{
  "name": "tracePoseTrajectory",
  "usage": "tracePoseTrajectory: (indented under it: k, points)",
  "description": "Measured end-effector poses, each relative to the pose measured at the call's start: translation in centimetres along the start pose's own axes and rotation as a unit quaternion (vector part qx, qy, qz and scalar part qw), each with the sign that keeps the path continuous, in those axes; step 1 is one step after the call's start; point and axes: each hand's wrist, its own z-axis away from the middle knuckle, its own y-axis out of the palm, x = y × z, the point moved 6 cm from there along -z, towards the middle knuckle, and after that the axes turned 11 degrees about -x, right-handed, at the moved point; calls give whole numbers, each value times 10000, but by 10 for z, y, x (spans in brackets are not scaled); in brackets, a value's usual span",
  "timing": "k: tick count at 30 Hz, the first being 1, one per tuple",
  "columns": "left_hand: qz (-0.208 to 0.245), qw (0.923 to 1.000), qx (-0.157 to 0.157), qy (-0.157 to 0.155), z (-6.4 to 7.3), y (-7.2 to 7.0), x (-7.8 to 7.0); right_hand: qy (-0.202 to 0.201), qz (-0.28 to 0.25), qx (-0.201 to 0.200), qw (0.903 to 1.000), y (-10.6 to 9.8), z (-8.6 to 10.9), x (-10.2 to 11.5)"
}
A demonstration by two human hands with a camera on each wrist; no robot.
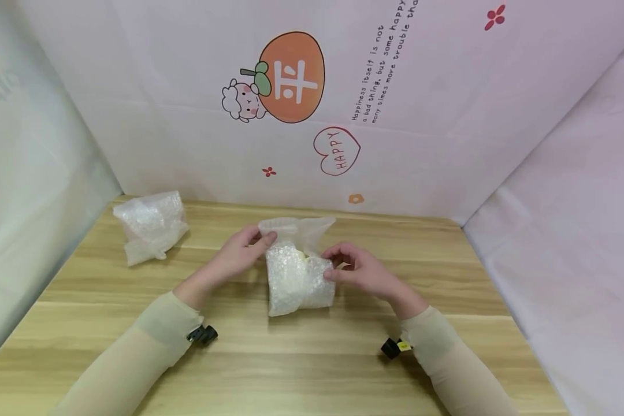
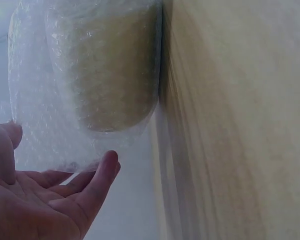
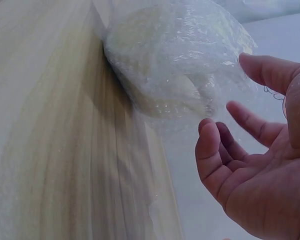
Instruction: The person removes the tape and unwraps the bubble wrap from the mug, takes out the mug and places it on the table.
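Observation:
A bubble wrap bag [image 1: 293, 283] stands on the table in the middle of the head view, its top flap raised. Through the wrap shows a pale yellow, rounded cup-like thing [image 2: 115, 75], with a bit of its rim visible at the opening. My left hand [image 1: 247, 249] pinches the bag's upper left edge, thumb in front and fingers behind. On the other side, my right hand [image 1: 359, 267] holds the upper right edge between thumb and curled fingers. In the right wrist view, the thumb [image 3: 270, 70] presses against the wrap.
A second bubble wrap packet [image 1: 151, 222] lies at the back left of the wooden table [image 1: 291, 370]. White printed cloth [image 1: 421, 167] stands close behind the table, with plain white cloth [image 1: 567, 231] at both sides.

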Motion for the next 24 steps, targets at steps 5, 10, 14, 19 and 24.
tracePoseTrajectory:
  k: [5, 10, 14, 19, 24]
  points:
    - [76, 9998, -35, -177, -1, 0, 0, -136, -21, 150, 9998, -1, 1, 3]
    - [32, 9988, 73, -476, 0, 1, 5, -232, -55, 205, 9995, 0, 1, 4]
    - [-141, 9967, 183, -780, 3, 2, 9, -359, -112, 282, 9989, -1, 2, 5]
    - [-270, 9940, 385, -991, 7, 7, 9, -539, -196, 531, 9969, -1, 4, 8]
    - [-593, 9918, 626, -942, 11, 11, 6, -634, -455, 797, 9938, -1, 7, 12]
